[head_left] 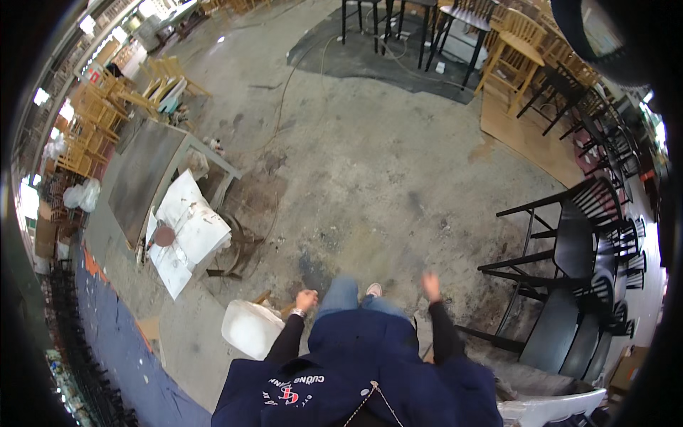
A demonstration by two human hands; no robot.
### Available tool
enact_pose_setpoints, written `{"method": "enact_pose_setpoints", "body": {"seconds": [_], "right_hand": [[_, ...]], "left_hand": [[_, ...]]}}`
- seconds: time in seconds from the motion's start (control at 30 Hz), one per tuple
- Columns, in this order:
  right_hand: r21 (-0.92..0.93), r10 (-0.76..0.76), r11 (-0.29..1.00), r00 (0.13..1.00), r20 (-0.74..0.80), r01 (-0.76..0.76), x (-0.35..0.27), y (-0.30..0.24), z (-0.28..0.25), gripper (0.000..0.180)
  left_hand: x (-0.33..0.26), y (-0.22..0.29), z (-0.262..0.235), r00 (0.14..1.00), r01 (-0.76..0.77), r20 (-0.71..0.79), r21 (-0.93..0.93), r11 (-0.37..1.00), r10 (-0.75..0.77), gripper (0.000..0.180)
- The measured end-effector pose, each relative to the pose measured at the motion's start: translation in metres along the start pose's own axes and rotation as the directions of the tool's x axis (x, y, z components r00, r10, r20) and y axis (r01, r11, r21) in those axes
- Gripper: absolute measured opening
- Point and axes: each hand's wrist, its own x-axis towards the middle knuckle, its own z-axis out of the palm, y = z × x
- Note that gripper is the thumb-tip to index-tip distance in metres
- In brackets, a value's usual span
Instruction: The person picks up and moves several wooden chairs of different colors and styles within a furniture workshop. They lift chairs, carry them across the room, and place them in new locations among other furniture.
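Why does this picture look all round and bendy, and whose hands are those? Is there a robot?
No robot! A person wears a wide, bendy camera on their head, looking down at their own left hand and right hand. I can't see anything held in either, but they look small. Around them is a concrete floor. To the left, a round brown thing lies on a white sheet. Black chairs are on the right.

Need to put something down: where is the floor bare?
The widest bare patch is the concrete floor ahead of the right hand, between the grey table and the black chairs. Crowded spots: among those chairs, and by the left hand, where a white object is close.
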Motion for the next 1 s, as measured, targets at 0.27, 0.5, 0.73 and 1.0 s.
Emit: {"method": "enact_pose_setpoints", "body": {"seconds": [0.27,0.5,0.73,1.0], "right_hand": [[0.417,-0.415,0.795,0.896,-0.155,0.441,0.312,-0.425,-0.049,0.022],[0.023,-0.060,0.998,0.997,-0.050,0.061,0.360,-0.320,0.072,0.035],[-0.276,0.370,0.922,0.825,0.428,-0.271,0.257,-0.194,0.089,0.031],[-0.405,0.146,0.914,0.928,0.343,0.006,0.464,-0.312,0.094,0.029]], "left_hand": [[0.106,0.049,-0.009,0.933,0.203,-0.119,-0.607,0.769,-0.340,0.025],[0.307,0.221,-0.012,0.973,0.173,-0.095,-0.309,0.935,-0.211,0.025],[0.513,0.566,0.017,0.921,-0.389,0.013,0.064,0.919,0.389,0.026],[0.623,0.776,0.068,0.955,-0.257,0.097,-0.213,0.943,0.282,0.025]]}}
